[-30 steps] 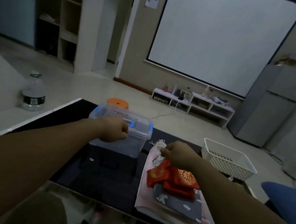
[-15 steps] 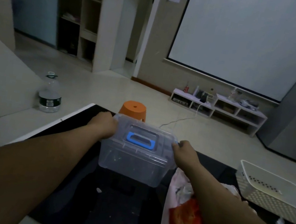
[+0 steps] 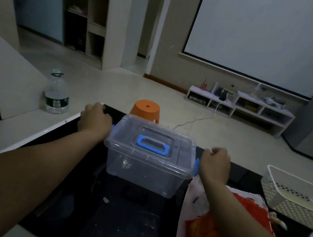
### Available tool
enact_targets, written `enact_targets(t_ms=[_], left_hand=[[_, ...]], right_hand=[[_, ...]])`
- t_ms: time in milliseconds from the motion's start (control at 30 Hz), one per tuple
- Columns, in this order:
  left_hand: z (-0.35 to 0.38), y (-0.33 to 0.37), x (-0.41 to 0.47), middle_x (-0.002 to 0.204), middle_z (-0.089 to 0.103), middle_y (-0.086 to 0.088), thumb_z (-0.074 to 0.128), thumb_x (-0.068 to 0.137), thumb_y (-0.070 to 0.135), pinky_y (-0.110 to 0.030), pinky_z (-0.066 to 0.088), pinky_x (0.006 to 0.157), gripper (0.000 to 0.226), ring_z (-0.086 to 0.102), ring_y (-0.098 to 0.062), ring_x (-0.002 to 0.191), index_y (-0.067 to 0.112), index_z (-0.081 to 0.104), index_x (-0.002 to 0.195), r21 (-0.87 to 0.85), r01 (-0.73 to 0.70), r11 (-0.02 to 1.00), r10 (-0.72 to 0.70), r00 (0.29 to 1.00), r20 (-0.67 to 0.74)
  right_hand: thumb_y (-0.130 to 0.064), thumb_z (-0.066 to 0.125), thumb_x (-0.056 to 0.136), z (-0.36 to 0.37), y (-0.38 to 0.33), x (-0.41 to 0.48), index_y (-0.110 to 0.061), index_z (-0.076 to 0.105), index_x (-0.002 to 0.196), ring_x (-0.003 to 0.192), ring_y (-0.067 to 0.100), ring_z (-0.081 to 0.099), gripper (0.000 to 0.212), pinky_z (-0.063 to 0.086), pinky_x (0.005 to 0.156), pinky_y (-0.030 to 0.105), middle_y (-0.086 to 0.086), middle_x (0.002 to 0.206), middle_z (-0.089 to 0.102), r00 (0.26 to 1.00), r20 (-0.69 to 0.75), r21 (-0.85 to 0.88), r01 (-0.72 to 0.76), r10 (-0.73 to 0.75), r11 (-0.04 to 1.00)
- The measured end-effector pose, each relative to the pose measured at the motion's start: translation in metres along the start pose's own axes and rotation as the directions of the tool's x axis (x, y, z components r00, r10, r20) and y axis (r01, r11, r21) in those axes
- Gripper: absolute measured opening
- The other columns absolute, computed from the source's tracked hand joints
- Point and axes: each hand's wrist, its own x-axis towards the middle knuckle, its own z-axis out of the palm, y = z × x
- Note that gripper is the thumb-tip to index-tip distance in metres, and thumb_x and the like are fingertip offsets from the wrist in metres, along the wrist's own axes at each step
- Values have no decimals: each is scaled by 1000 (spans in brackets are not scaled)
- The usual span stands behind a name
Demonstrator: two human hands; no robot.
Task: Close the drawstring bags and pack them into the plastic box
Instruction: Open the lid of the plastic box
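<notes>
1. The plastic box (image 3: pixel 143 169) stands in the middle of the dark table (image 3: pixel 124 226). Its clear lid (image 3: pixel 169 136) is on and the blue handle (image 3: pixel 152 145) lies flat in its recess.
2. The left hand (image 3: pixel 94 122) sits against the box's left end, beside the blue latch (image 3: pixel 112 128). Only the back of the hand shows and the fingers curl away out of sight, so it cannot be told whether they clasp the latch or merely rest there.
3. The right hand (image 3: pixel 214 165) is at the opposite end, next to the other latch (image 3: pixel 197 163). Its fingers are curled, but what they pinch, if anything, is also hidden.
4. The drawstring bags (image 3: pixel 199 233) lie in a loose heap on the table, just right of the box and partly under the right forearm. Red ones rest on a pale pink one (image 3: pixel 196 198). In the dim light their necks appear undrawn, though this is uncertain.
5. Through the clear walls the box looks empty.
6. Judged from this, the task is barely begun: no bag is packed and none is plainly closed. The step in hand seems to be freeing the latches to lift the lid.
7. What remains is opening the box, cinching each bag, putting them all inside and shutting the lid.
8. A white basket (image 3: pixel 297 210) stands at the table's right edge.
</notes>
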Motion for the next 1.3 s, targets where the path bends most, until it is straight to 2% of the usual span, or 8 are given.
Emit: enact_targets(t_ms=[100, 167, 233, 467, 633, 967, 1167, 1300], left_hand=[[-2, 26, -40, 137, 57, -8, 50, 101, 38, -48, 45, 102, 36, 53, -30, 125, 24, 59, 133, 58, -403, 913, 402, 915, 39], [8, 32, -68, 148, 50, -2, 48, 104, 45, -46, 41, 106, 45, 49, -24, 134, 28, 48, 146, 78, -428, 900, 411, 895, 174], [15, 25, -81, 149, 49, -3, 46, 105, 48, -42, 43, 103, 51, 49, -23, 134, 25, 42, 150, 68, -394, 917, 385, 915, 118], [8, 1, -75, 128, 58, -4, 38, 106, 56, -42, 55, 88, 47, 61, -16, 102, 23, 51, 138, -94, -178, 980, 191, 969, 159], [3, -6, -81, 154, 49, -8, 36, 104, 64, -44, 45, 103, 71, 52, -28, 136, 21, 30, 160, -361, -101, 927, 158, 979, 131], [-19, 4, -86, 119, 68, -1, 36, 96, 78, -36, 51, 80, 75, 66, -17, 103, 19, 54, 138, -636, -22, 771, 82, 994, 65], [-46, 52, -89, 90, 74, -9, 58, 104, 38, -34, 48, 60, 26, 62, -22, 63, 17, 59, 119, -887, 42, 461, 281, 941, 190], [-61, 73, -91, 92, 75, -9, 56, 107, 25, -27, 50, 55, 25, 64, -21, 63, 19, 62, 130, -883, -9, 469, 427, 878, 218]], right_hand=[[-29, 55, 104, -4, -45, -17, -24, 64, 103, 86, 7, 58, 10, 48, 77, 28, -7, 97, 62, 845, 249, -61, 502, -474, 863], [-39, 52, 105, 11, -67, -35, -27, 68, 105, 89, 7, 59, 21, 52, 86, 34, -8, 98, 64, 638, 583, -116, 678, -503, 726], [-57, 47, 103, 25, -78, -45, -29, 69, 111, 98, 14, 57, 37, 49, 97, 44, -6, 106, 62, 561, 688, -201, 758, -461, 621], [-85, 58, 81, 27, -91, -55, -22, 60, 92, 80, 13, 55, 63, 50, 89, 42, -3, 88, 60, 577, 723, -139, 659, -379, 739], [-58, 62, 96, 40, -94, -53, -28, 55, 91, 85, 15, 60, 32, 54, 91, 44, -4, 87, 60, 672, 646, -182, 596, -361, 782], [-41, 59, 104, 7, -111, -27, -31, 60, 105, 76, 1, 51, 10, 40, 74, 28, -14, 84, 53, 699, 366, 66, 639, -614, 767], [-41, 56, 105, -7, -131, -10, -30, 66, 106, 72, 7, 53, 14, 43, 70, 33, -14, 78, 54, 694, 192, 186, 669, -694, 720], [-39, 53, 107, -9, -152, -12, -23, 69, 112, 83, 15, 58, 23, 52, 80, 45, -8, 89, 60, 724, 122, 287, 629, -679, 722]])
